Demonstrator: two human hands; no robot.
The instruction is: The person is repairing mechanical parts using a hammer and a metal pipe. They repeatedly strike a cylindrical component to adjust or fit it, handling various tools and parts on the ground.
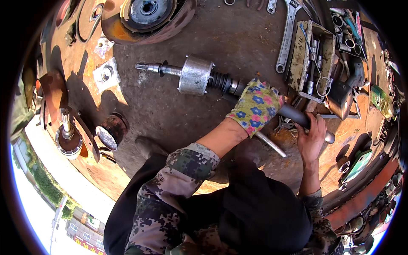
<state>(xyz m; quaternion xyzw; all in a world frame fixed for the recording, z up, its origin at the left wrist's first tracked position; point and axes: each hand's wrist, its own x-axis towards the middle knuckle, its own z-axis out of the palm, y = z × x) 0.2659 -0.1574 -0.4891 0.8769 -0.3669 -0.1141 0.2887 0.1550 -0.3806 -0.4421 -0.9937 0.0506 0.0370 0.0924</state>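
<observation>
A splined shaft (172, 70) with a bright cylindrical metal housing (196, 75) and a black threaded-looking section lies across the dark metal bench. My left hand (257, 106), in a yellow flowered glove, is closed where the shaft's right end meets a dark grey pipe (294, 114); the glove hides the joint. Bare, my right hand (312, 136) wraps round the pipe near its far right end. A thin bright rod (272, 145) sticks out from beneath the glove toward me.
Right of the pipe stand a worn metal box (301, 57) of sockets and a large adjustable wrench (287, 36). A big round drum (148, 15) sits at the back. On the left are a small metal cup-shaped part (111, 131), a bagged bearing (106, 75) and an upright splined part (66, 131).
</observation>
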